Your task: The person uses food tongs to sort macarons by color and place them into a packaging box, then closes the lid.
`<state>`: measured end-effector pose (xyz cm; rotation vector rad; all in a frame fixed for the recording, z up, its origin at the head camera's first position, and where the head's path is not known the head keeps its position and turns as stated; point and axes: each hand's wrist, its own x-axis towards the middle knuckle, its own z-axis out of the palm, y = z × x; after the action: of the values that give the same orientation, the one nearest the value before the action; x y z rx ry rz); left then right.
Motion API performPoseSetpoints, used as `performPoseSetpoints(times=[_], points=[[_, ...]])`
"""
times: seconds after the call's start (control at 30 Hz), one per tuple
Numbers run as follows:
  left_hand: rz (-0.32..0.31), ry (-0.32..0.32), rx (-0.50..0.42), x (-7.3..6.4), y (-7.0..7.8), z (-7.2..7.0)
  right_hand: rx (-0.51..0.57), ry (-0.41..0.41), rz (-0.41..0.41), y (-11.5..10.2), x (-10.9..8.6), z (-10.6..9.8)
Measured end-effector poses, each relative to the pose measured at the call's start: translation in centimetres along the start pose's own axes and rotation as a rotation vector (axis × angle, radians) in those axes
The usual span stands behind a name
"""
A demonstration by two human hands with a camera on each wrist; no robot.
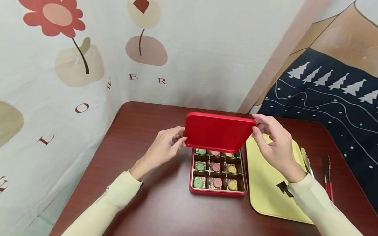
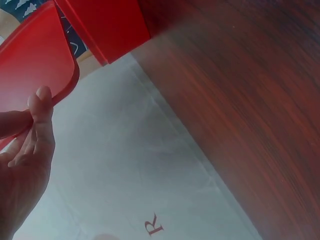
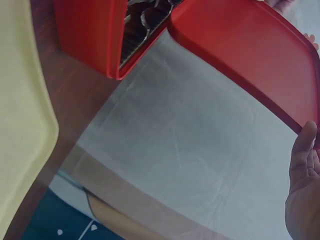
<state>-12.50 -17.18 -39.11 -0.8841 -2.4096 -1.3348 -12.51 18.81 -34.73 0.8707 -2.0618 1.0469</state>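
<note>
Both hands hold a red rectangular lid (image 1: 218, 132) tilted up over the back of a red box (image 1: 218, 193). My left hand (image 1: 162, 144) pinches the lid's left edge between thumb and fingers; the left wrist view shows this left hand (image 2: 32, 150) at the lid's rim. At the opposite edge my right hand (image 1: 274, 144) grips near the upper corner, and the right hand (image 3: 305, 175) also shows there in the right wrist view. Inside the box, a gold divided tray (image 1: 209, 177) carries green, pink and yellow round pieces, one per compartment. The lid hides the back of the box.
A yellow tray (image 1: 265, 196) lies right of the box, under the right forearm, with a small black piece (image 1: 284, 189) on it. Beyond it are metal tongs (image 1: 307, 160) and a red-handled utensil (image 1: 328, 183). Printed cloth (image 1: 200, 72) hangs behind the brown table (image 1: 141, 121).
</note>
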Motion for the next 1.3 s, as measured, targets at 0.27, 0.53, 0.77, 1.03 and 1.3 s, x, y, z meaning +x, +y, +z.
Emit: performPoseSetpoints(times=[0.27,0.53,0.77,1.03,1.3], points=[[0.078,0.105,0.06,0.1,0.2,0.7,0.021,0.02,-0.038,-0.7,-2.0,-1.0],[-0.005,0.082,-0.004,-0.4,0.2,1.4,0.207,-0.061,0.056,-0.9,-5.0,-1.6],[0.01,0.095,-0.003,-0.7,0.1,1.7,0.39,-0.062,0.233,-1.4,-7.0,-1.9],[-0.039,0.054,-0.083,-1.1,-0.2,2.2,0.411,-0.105,0.508,-3.0,-8.5,-1.5],[-0.03,0.013,-0.031,-1.1,-0.3,3.0,0.289,-0.207,0.566,-3.4,-9.8,-0.4]])
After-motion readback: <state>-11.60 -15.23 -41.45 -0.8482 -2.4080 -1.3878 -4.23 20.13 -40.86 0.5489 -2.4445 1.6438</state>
